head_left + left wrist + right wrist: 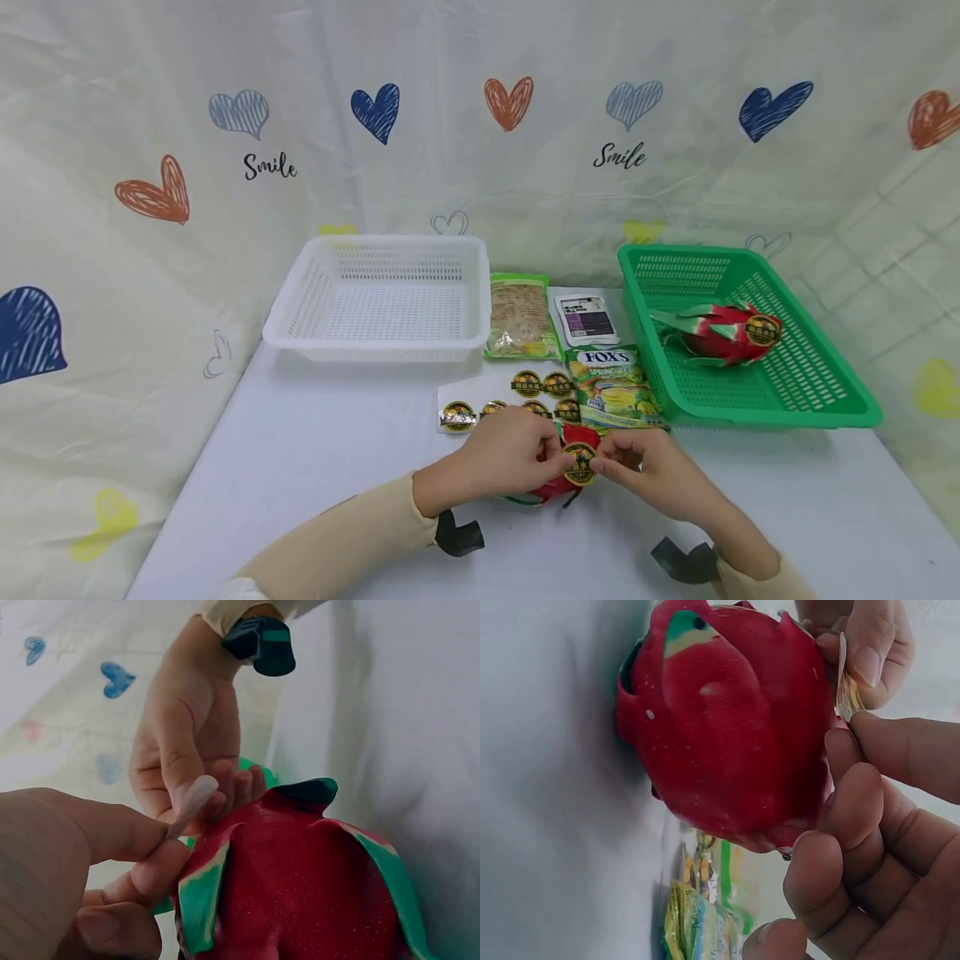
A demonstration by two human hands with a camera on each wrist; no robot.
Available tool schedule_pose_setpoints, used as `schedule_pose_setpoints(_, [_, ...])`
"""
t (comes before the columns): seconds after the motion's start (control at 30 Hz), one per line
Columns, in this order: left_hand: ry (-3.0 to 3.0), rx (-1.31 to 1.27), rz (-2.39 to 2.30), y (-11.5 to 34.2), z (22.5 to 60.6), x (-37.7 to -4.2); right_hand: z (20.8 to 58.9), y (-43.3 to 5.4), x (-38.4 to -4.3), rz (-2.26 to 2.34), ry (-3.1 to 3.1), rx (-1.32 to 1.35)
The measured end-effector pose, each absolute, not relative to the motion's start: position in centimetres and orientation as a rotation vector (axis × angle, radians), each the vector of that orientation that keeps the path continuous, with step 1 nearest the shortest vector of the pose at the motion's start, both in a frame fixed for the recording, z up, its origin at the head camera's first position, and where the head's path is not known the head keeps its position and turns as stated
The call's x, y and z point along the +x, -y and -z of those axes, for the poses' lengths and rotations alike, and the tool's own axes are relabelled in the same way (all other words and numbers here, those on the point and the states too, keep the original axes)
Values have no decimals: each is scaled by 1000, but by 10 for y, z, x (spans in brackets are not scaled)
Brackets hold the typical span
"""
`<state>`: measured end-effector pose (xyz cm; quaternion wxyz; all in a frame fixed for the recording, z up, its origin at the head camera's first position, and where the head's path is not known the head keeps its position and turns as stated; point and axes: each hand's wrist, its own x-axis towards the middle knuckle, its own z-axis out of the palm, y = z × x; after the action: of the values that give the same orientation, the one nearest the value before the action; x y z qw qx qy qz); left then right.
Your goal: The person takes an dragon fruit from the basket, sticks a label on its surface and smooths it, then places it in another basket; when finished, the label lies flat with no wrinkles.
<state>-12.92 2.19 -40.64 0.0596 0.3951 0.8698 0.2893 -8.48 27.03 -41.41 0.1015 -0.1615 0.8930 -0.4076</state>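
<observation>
A round black-and-gold sticker (pixel 580 464) is held between both hands, close over a red dragon fruit (pixel 551 490) with green-tipped scales. My left hand (pixel 506 450) pinches the sticker's left edge between thumb and finger. On the opposite edge, thumb and forefinger of my right hand (pixel 656 477) pinch it too. In the left wrist view the sticker (pixel 196 801) shows its pale back, standing up beside the fruit (pixel 307 877). From the right wrist, the sticker (pixel 846 697) appears nearly edge-on at the fruit's side. The left hand partly covers the fruit in the head view.
Behind the hands lies a sheet of similar stickers (pixel 480 392). Beside it are a FOX'S candy bag (pixel 615 387), a green-edged food packet (pixel 521 317) and a white pack (pixel 587 321). A white basket (pixel 292 325) stands back left; a green basket (pixel 765 414) at right holds a stickered dragon fruit (pixel 723 333).
</observation>
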Motion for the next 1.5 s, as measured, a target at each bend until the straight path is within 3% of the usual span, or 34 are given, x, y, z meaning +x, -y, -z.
schedule_pose_setpoints(0.53, [-2722, 1107, -752, -27, 410, -130, 420, -260, -80, 964, -2934, -549])
schedule_pose_setpoints(1.1, [-2638, 1173, -813, -23, 416, -143, 429, -245, -89, 881, -3007, -215])
schedule_pose_setpoints(1.5, [-2642, 1203, -841, -23, 419, -142, 436, -250, -87, 957, -2969, -271])
